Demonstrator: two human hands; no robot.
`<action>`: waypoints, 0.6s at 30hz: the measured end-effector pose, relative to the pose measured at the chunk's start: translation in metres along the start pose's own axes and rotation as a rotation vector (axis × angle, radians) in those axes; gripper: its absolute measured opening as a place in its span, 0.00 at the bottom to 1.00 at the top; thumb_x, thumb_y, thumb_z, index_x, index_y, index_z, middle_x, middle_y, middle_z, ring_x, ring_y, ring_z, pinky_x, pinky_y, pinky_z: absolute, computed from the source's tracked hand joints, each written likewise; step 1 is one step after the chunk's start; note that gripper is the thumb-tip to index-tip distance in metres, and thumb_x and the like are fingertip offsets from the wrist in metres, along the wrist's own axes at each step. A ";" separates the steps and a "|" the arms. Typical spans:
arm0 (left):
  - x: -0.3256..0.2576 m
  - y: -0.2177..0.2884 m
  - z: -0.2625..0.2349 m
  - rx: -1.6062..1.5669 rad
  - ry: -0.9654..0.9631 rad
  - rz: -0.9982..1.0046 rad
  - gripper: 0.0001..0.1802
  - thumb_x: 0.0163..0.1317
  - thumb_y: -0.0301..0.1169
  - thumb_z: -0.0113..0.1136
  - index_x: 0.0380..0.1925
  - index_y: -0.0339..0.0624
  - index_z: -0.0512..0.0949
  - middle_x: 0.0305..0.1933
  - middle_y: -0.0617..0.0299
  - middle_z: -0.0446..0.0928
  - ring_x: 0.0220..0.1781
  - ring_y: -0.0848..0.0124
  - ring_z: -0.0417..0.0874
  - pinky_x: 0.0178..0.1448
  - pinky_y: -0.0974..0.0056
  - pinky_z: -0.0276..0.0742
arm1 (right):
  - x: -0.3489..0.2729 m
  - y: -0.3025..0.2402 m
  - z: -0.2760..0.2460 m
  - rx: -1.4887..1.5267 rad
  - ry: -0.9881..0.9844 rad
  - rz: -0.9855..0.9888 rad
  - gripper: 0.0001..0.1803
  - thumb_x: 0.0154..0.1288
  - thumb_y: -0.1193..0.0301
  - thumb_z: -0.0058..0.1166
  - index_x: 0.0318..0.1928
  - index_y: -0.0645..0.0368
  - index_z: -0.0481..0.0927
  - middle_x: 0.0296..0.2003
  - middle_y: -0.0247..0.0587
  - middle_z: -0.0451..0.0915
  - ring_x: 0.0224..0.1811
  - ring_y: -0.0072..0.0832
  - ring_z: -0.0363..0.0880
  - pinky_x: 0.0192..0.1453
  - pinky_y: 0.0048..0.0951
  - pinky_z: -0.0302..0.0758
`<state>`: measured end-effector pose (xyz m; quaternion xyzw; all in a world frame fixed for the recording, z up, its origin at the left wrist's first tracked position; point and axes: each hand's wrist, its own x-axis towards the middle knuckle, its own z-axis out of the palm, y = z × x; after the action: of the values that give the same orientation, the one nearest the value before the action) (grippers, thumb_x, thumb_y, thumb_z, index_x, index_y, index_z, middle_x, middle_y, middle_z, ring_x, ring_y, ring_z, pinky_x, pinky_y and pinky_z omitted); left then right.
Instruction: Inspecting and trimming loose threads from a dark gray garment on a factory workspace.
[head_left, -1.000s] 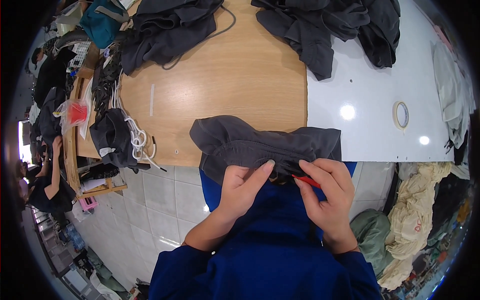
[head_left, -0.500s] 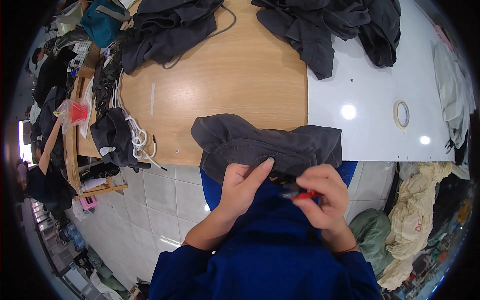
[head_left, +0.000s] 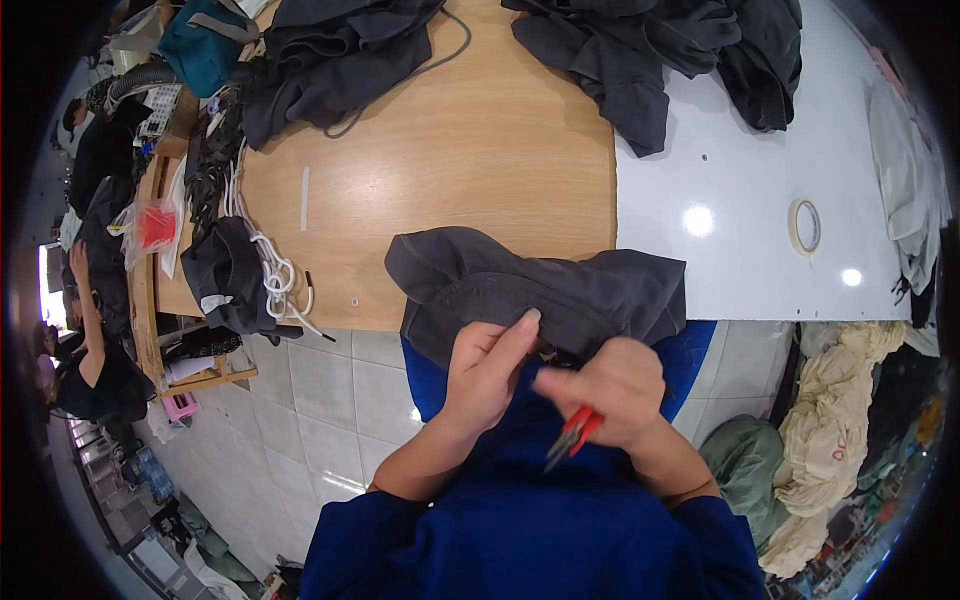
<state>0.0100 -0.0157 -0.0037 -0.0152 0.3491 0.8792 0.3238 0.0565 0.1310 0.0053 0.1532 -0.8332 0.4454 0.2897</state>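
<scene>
A dark grey garment (head_left: 560,300) lies bunched over the table's near edge and hangs toward my lap. My left hand (head_left: 482,375) pinches its near edge, thumb on top of a stitched seam. Close by on the right, my right hand (head_left: 610,390) is closed around small red-handled thread snips (head_left: 575,435). Their metal blades point down and left, away from the cloth, over my blue clothing. The right fingers are partly blurred, and the thumb reaches toward the garment's near edge. What lies between the two hands is mostly hidden.
More dark garments lie at the far left (head_left: 345,65) and far right (head_left: 640,70). A tape roll (head_left: 805,226) rests on the white tabletop (head_left: 740,270). White cords (head_left: 275,265) and a dark cloth piece (head_left: 225,270) sit left. Another person (head_left: 95,350) stands at far left.
My right hand has turned over, swinging the snips' blades from pointing left to down and left. My left hand stays on the garment. The other person's arm has shifted away from the red item.
</scene>
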 end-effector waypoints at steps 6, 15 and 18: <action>0.010 0.006 0.010 0.018 0.104 0.077 0.12 0.67 0.27 0.45 0.43 0.30 0.75 0.45 0.55 0.77 0.48 0.71 0.77 0.55 0.66 0.71 | -0.001 -0.011 -0.013 0.319 -0.307 -0.034 0.14 0.39 0.69 0.64 0.32 0.50 0.83 0.14 0.26 0.64 0.14 0.22 0.65 0.17 0.22 0.58; -0.001 -0.002 0.007 0.048 0.124 -0.018 0.11 0.67 0.28 0.48 0.34 0.31 0.77 0.34 0.65 0.77 0.35 0.82 0.74 0.39 0.75 0.69 | 0.010 0.005 -0.003 -0.188 0.029 0.132 0.14 0.40 0.74 0.64 0.34 0.56 0.83 0.13 0.31 0.65 0.13 0.25 0.62 0.17 0.24 0.58; -0.003 -0.001 0.006 0.140 0.100 -0.047 0.11 0.67 0.28 0.48 0.33 0.31 0.77 0.31 0.67 0.76 0.33 0.83 0.73 0.37 0.76 0.67 | 0.005 0.000 -0.007 -0.050 0.027 0.051 0.13 0.39 0.72 0.64 0.32 0.55 0.83 0.13 0.29 0.64 0.13 0.23 0.62 0.17 0.23 0.57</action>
<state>0.0141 -0.0133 0.0006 -0.0446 0.4253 0.8429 0.3266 0.0549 0.1371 0.0118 0.1187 -0.8437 0.4337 0.2932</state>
